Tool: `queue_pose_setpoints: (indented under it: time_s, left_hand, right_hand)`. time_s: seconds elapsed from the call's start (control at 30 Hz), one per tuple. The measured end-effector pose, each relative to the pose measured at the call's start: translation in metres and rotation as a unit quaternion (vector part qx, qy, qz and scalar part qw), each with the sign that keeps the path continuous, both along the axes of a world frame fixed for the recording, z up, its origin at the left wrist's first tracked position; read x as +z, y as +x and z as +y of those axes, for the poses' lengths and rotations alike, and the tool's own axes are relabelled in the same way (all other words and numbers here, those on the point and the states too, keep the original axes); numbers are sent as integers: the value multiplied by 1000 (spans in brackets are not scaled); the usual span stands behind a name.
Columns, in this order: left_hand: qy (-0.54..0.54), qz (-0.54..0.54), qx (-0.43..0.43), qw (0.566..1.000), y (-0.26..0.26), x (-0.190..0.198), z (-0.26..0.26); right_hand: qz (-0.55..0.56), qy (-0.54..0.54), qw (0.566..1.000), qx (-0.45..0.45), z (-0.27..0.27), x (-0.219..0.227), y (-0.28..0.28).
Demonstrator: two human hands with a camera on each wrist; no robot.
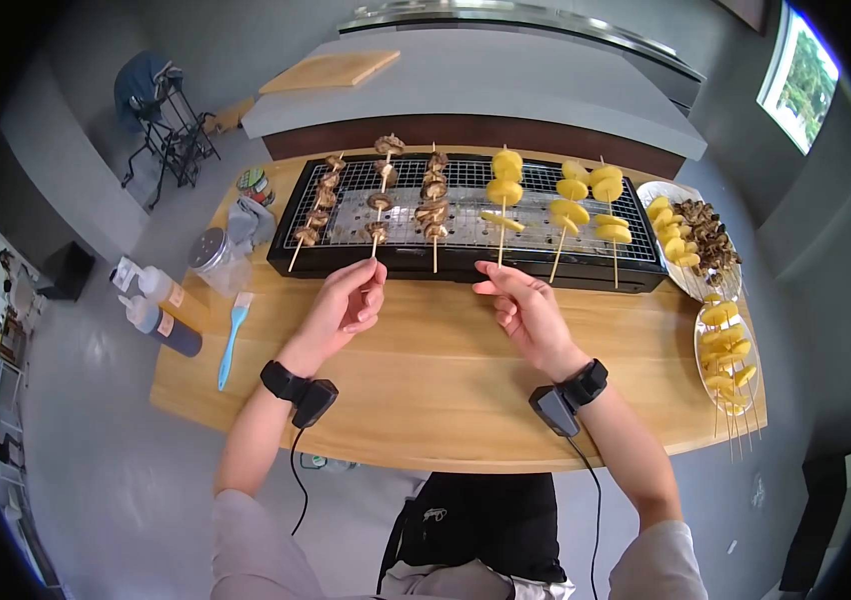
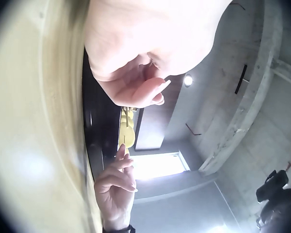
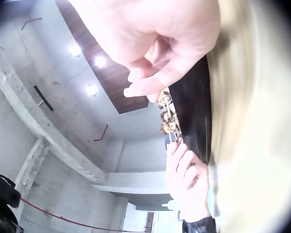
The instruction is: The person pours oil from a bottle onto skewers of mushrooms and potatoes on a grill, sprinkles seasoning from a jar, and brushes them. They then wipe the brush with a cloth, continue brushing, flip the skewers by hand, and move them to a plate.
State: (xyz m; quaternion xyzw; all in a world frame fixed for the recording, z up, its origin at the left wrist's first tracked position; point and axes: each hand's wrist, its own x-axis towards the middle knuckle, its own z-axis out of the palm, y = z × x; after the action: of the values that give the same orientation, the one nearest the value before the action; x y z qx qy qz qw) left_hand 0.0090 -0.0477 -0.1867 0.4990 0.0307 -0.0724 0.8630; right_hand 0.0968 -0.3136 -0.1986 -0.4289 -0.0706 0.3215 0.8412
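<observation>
A black electric grill sits on the wooden table with mushroom skewers on its left half and potato skewers on its right. My left hand pinches the near stick end of a mushroom skewer between thumb and forefinger; the right wrist view shows this left hand under the mushrooms. My right hand lies with loosely bent fingers just below the stick end of a potato skewer. In the left wrist view its forefinger reaches up to the yellow potato slices.
Two plates at the right hold raw potato slices and mushrooms and made-up potato skewers. Left of the grill stand a shaker, a jar, two squeeze bottles and a blue basting brush. A cutting board lies on the far counter.
</observation>
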Motion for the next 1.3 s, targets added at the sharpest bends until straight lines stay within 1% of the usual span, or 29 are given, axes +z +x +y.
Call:
queue_pose_setpoints:
  time_s: [0.07,0.13,0.27,0.33,0.37,0.43,0.53,0.63,0.77,0.83,0.87,0.93,1.03,1.17,1.23,1.3]
  left_hand:
    - [-7,6,6,1000,1,-4,2]
    - [-51,4,10,999,5,-12,7]
    - [-58,11,22,998,6,-18,9]
    - [-52,15,32,998,7,-18,8]
    - [-52,14,33,998,7,-16,7]
    - [-30,47,86,995,6,-11,5]
    - [-6,26,62,998,9,-21,15]
    - [16,43,76,996,7,-9,6]
    - [18,24,73,997,7,-9,5]
    - [25,-18,71,997,9,-15,6]
    - [24,-17,73,997,8,-15,5]
    - [-49,20,96,994,7,-13,4]
    - [-64,38,77,994,8,-10,5]
    - [-88,19,81,993,11,-21,10]
    - [-199,25,20,979,13,-23,16]
    - [-215,16,11,976,13,-27,18]
  right_hand:
    - [-4,-20,1000,-5,0,0,2]
    - [-43,-30,999,-11,-1,-3,4]
    - [-68,-20,997,1,1,-6,2]
    - [-72,-2,997,38,0,-7,1]
    - [-73,-1,997,39,-1,-7,1]
    - [-79,1,995,56,-3,-10,2]
    - [-101,10,993,68,-6,-7,3]
    - [-106,12,991,75,-7,-3,2]
    - [-112,9,992,62,-5,0,0]
    - [-101,16,994,42,-4,-4,2]
    - [-100,15,994,44,-4,-6,2]
    - [-72,45,996,28,-5,-8,4]
    - [-58,53,996,33,-3,-11,5]
    - [-42,53,997,30,-2,-10,1]
    - [-41,49,998,29,-1,-13,1]
    - [-45,44,998,26,-1,-12,2]
